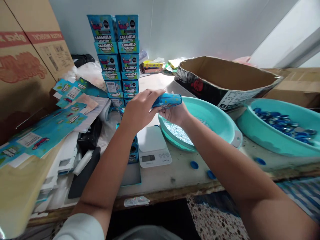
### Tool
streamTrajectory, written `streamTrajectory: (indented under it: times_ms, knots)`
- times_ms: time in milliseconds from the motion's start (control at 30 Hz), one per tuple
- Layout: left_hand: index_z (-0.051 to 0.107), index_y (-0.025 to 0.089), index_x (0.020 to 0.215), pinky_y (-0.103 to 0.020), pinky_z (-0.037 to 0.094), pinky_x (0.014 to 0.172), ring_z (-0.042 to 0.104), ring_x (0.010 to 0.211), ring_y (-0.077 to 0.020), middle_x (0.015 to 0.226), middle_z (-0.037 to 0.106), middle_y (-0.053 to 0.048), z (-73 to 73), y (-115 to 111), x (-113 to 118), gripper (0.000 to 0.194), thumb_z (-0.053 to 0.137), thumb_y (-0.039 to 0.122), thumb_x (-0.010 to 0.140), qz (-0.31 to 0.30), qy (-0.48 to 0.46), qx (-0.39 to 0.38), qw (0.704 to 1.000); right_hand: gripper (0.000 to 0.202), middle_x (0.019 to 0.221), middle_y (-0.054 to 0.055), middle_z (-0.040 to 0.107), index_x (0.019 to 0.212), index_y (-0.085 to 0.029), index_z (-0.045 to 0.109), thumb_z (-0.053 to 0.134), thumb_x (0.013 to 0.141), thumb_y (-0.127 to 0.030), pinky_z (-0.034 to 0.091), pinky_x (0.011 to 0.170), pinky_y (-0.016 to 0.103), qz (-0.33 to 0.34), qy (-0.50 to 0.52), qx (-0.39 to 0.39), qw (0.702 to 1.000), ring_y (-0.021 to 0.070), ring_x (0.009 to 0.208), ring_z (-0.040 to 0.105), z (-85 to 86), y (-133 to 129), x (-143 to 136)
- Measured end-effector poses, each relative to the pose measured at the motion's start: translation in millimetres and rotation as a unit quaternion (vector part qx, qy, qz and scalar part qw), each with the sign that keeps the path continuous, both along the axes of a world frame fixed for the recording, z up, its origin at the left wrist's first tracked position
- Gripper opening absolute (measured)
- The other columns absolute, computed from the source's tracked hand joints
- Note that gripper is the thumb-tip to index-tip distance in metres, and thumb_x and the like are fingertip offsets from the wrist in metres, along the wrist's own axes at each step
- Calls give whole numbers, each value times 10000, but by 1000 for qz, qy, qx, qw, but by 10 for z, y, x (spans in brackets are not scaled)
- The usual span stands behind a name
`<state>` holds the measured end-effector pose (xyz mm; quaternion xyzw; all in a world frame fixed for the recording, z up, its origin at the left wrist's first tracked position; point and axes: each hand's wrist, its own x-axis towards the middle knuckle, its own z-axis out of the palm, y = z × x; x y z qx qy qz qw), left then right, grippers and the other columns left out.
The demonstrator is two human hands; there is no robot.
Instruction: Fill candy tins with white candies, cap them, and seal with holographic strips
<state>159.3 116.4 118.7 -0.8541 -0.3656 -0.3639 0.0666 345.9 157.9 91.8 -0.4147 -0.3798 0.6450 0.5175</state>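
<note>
My left hand (142, 108) grips the left end of a small blue carton (170, 99), fingers over its top and thumb below. Under its right part, my right hand (178, 115) has curled fingers against the carton, partly hidden. The carton is held in the air above the near-left rim of a turquoise basin (218, 121), which contains small white candies (178, 131). Just below stands a white digital scale (152, 143) with nothing on its plate. Left of the scale, partly behind my left forearm, is a blue box (133, 153) with round dark openings.
Stacked blue candy cartons (130, 61) rise behind my left hand. Flat printed cardboard (50, 128) and a large brown carton (32, 50) fill the left. On the right are an open black box (200, 80) and a second basin (265, 135) holding blue caps (277, 121). Loose caps (194, 164) lie near the table edge.
</note>
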Motion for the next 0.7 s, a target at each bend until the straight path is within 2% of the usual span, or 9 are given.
streamTrajectory:
  times_ms: [167, 333, 400, 467, 567, 633, 700]
  knots:
    - [570, 268, 1297, -370, 569, 944, 657, 1150, -249, 1281, 662, -69, -3, -20, 9, 355, 616, 229, 947, 28, -21, 0, 999, 329, 743, 56, 691, 877, -212, 687, 500, 965, -468, 624, 672, 295, -47, -10, -2, 999, 164, 649, 658, -57, 79, 27]
    - [562, 257, 1252, -358, 584, 907, 663, 1107, -234, 1281, 656, -65, -22, -7, 12, 342, 658, 221, 925, 29, -38, -15, 999, 366, 735, 59, 673, 804, -217, 646, 511, 928, -534, 602, 667, 327, -69, -47, 13, 996, 183, 651, 635, -106, 134, 52]
    - [558, 250, 1248, -355, 581, 918, 664, 1101, -230, 1274, 657, -63, -31, 4, 10, 357, 675, 210, 913, 23, -43, -19, 999, 288, 728, 35, 658, 775, -227, 625, 572, 885, -488, 591, 716, 347, -114, -112, 56, 985, 197, 712, 640, -141, 136, 74]
    - [561, 244, 1236, -349, 579, 923, 664, 1107, -228, 1273, 660, -63, -38, 16, 6, 359, 688, 204, 903, 18, -47, -21, 998, 230, 714, 3, 629, 704, -226, 580, 610, 849, -402, 567, 809, 345, -168, -188, 138, 958, 201, 800, 633, -168, 129, 99]
    - [564, 245, 1221, -340, 582, 914, 665, 1111, -225, 1270, 666, -58, -50, 29, -1, 354, 704, 223, 897, 18, -60, -20, 998, 280, 696, -15, 591, 627, -217, 510, 585, 860, -354, 521, 925, 338, -190, -227, 230, 927, 196, 877, 609, -170, 119, 112]
    - [566, 244, 1220, -339, 584, 906, 668, 1101, -224, 1264, 669, -59, -60, 37, -5, 350, 708, 236, 900, 24, -70, -21, 997, 304, 706, -10, 601, 653, -217, 536, 567, 895, -398, 526, 937, 351, -184, -209, 234, 932, 192, 872, 620, -148, 121, 97]
    - [568, 239, 1217, -339, 584, 899, 670, 1085, -222, 1251, 672, -62, -72, 46, -8, 348, 709, 233, 899, 25, -77, -22, 997, 321, 736, 2, 638, 733, -218, 591, 583, 913, -484, 567, 892, 368, -172, -167, 201, 950, 199, 860, 653, -117, 127, 70]
